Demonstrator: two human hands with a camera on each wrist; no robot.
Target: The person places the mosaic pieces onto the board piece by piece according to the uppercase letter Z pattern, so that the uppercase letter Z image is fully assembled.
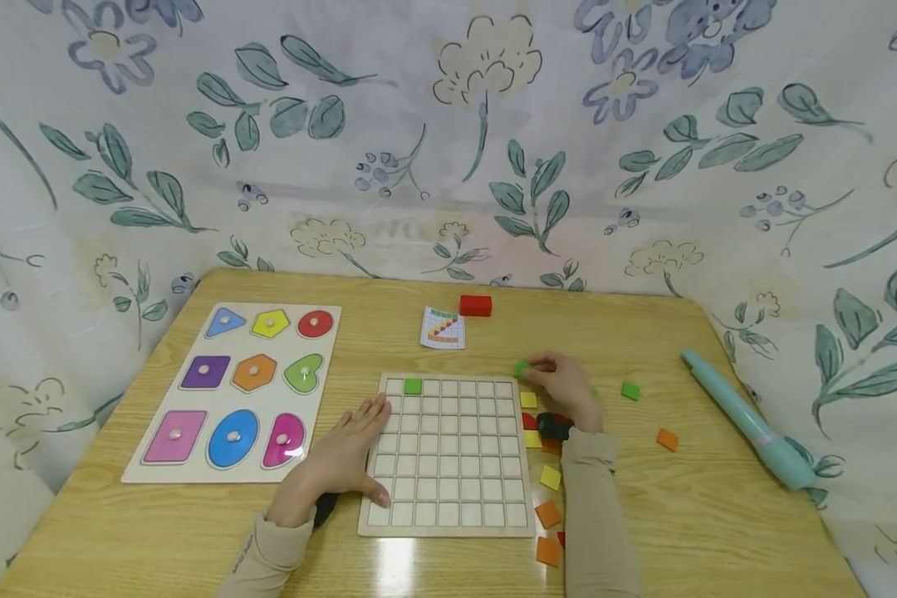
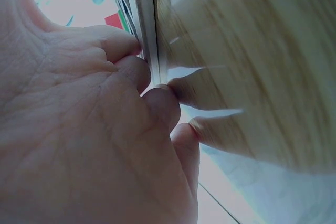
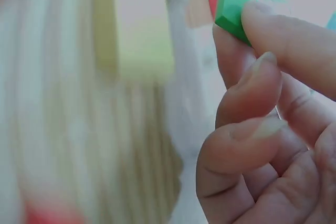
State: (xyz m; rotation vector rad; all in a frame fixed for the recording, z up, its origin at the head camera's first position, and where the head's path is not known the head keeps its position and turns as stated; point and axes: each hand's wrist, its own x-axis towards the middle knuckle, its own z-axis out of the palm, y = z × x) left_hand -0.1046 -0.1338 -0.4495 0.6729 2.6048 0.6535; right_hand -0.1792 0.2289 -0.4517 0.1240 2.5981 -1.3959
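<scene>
A wooden grid board (image 1: pixel 448 444) lies in front of me, with one green square tile (image 1: pixel 413 386) in its top row, second cell from the left. My left hand (image 1: pixel 344 453) rests on the board's left edge, fingers extended; the left wrist view shows its palm (image 2: pixel 79 129) beside that edge. Between thumb and forefinger, my right hand (image 1: pixel 564 386) pinches another green tile (image 1: pixel 521 368) just beyond the board's top right corner. The right wrist view shows that green tile (image 3: pixel 233 11) clearly, with the other fingers curled below it.
Yellow (image 1: pixel 550 477), orange (image 1: pixel 548 514) and red tiles lie scattered along the board's right side, some hidden by the right arm. A pattern card (image 1: pixel 443 328) and red block (image 1: pixel 476 306) lie behind. The shape puzzle (image 1: pixel 227 390) is left; a teal tool (image 1: pixel 747 419) lies right.
</scene>
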